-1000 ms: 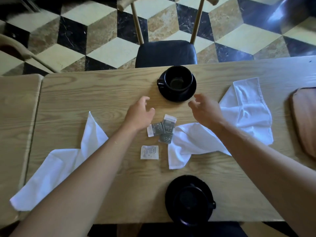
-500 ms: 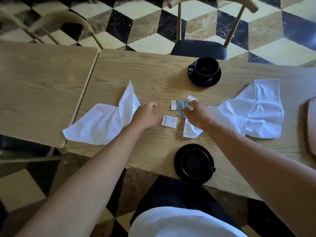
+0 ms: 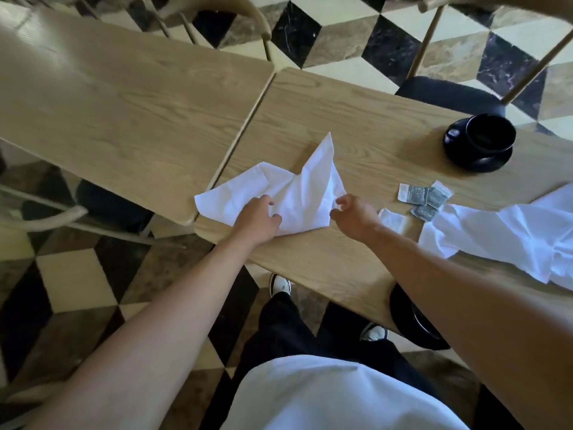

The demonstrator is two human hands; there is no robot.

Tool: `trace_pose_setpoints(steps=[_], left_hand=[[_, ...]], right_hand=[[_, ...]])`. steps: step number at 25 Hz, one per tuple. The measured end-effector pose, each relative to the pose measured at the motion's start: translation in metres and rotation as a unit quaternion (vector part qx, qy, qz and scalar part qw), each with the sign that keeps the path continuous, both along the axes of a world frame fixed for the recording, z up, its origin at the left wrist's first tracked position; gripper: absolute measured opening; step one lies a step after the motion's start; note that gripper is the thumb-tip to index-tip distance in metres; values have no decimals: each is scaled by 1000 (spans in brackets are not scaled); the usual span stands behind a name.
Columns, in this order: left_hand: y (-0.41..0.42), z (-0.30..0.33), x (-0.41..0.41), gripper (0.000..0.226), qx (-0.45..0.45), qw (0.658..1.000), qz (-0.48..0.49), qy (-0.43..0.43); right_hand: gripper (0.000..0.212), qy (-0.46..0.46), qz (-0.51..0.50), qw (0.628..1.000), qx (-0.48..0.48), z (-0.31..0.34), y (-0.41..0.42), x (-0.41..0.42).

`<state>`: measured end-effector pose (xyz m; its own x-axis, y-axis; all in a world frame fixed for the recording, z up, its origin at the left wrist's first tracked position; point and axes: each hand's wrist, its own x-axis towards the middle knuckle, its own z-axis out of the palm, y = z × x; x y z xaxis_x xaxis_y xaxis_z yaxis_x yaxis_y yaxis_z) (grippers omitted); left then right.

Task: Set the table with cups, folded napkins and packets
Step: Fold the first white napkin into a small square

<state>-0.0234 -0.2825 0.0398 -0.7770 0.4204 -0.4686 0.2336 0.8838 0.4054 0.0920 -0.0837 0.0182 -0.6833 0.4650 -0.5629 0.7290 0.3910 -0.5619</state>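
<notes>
Fingers first: our left hand (image 3: 259,217) is pressing down on the near edge of the crumpled white napkin (image 3: 288,193), and our right hand (image 3: 353,217) is pinching that napkin's right corner in a light grip, both seemingly placed to pull the cloth flat before folding. The napkin is lying at the left end of the bench (image 3: 356,119), one point sticking up because it is not yet smoothed. Just beside our right hand, the packets (image 3: 423,198) are sitting in a loose cluster, apparently waiting their turn. A second napkin (image 3: 511,231) is sprawling unfolded further right. One black cup (image 3: 482,141) is standing on its saucer at the far side; another cup (image 3: 412,321) is showing partly under our right forearm at the near edge.
</notes>
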Motion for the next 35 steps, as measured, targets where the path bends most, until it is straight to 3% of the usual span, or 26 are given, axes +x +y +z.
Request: trace_pose_setpoints(steps=[5, 14, 16, 20, 22, 23, 26, 31, 33, 35], left_hand=[[-39, -36, -69, 41, 26, 1000, -11, 9], [-39, -62, -141, 71, -67, 992, -108, 9], [-35, -61, -147, 61, -57, 996, -68, 7], [-34, -57, -146, 19, -17, 996, -5, -87], [-30, -57, -144, 23, -11, 994, 23, -107], [-29, -58, -142, 28, -8, 994, 38, -104], [-23, -54, -141, 27, 34, 993, 108, -46], [-36, -46, -162, 24, 162, 954, 244, 64], [-46, -45, -163, 29, 171, 952, 252, 26], [-58, -49, -157, 31, 141, 950, 259, -99]], right_hand=[[59, -60, -138, 989, -4, -25, -29, -43], [61, -68, -270, 960, 25, -48, -61, -52], [54, -75, -269, 960, 17, -48, -58, -54], [25, -45, -280, 959, -17, -42, -46, -45], [12, -4, -332, 943, -25, -40, -40, -38], [17, 20, -363, 931, -28, -38, -38, -35], [28, 72, -438, 896, -25, -31, -26, -21], [17, 127, -550, 826, 10, -19, -6, 7], [14, 125, -559, 819, 20, -17, -3, 14], [14, 100, -557, 824, 15, -21, -5, 19]])
